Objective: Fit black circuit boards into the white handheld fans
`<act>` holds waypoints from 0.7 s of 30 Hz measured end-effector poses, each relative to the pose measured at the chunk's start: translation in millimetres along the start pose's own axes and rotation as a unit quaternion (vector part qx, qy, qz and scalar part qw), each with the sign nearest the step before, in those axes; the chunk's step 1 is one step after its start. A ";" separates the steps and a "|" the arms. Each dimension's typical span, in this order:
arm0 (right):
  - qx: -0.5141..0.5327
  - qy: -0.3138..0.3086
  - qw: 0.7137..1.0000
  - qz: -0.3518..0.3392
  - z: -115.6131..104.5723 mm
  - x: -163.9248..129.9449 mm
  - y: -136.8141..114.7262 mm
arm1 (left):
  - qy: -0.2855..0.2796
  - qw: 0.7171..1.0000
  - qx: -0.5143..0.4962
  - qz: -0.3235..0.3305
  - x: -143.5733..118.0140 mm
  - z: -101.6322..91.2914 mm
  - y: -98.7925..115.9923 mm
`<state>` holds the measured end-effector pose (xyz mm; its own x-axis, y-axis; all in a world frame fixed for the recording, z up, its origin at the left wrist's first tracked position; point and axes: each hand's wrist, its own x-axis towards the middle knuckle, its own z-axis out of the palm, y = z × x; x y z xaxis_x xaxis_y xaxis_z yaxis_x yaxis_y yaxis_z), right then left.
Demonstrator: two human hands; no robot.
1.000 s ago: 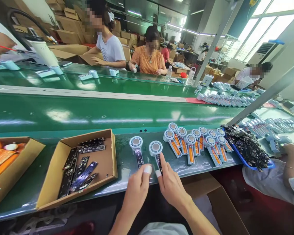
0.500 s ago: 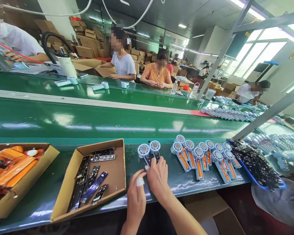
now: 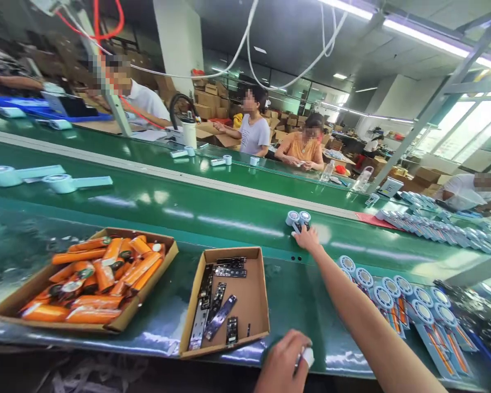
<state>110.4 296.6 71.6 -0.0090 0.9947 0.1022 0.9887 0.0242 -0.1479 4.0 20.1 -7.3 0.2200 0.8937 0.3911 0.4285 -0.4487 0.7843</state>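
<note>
Gripping two pale-blue units (image 3: 293, 219) on or just above the green belt (image 3: 262, 212), the right hand (image 3: 308, 239) likely meets light, stiff, slick plastic; edges seem safest, sparing fragile boards (image 3: 297, 227). The left hand (image 3: 284, 361) curls, its fingers' hold unclear.

Single head-worn cam looks forward and down, slightly tilted, with left hand (image 3: 282, 363) close at the near edge, right hand (image 3: 306, 239) farther out, and view running over worktop (image 3: 294, 295) and green belt (image 3: 229, 213) to far-side people (image 3: 255, 131).
</note>
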 end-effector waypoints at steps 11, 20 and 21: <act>0.212 0.094 0.965 -0.122 -19.7 -125.6 49.2 | -0.102 0.933 0.155 -0.308 31.1 -153.6 -19.9; 0.258 0.134 0.956 -0.045 -62.0 -184.3 160.9 | -0.114 0.926 0.023 -0.359 24.3 -167.2 -38.6; 0.236 0.131 0.962 -0.035 -61.9 -187.3 168.2 | -0.101 0.929 0.020 -0.355 21.9 -169.7 -43.4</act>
<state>287.6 108.2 88.5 0.0263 0.9314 0.3629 0.8088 0.1936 -0.5554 -158.4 60.0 48.9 0.0277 0.9474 -0.3188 0.5591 0.2497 0.7906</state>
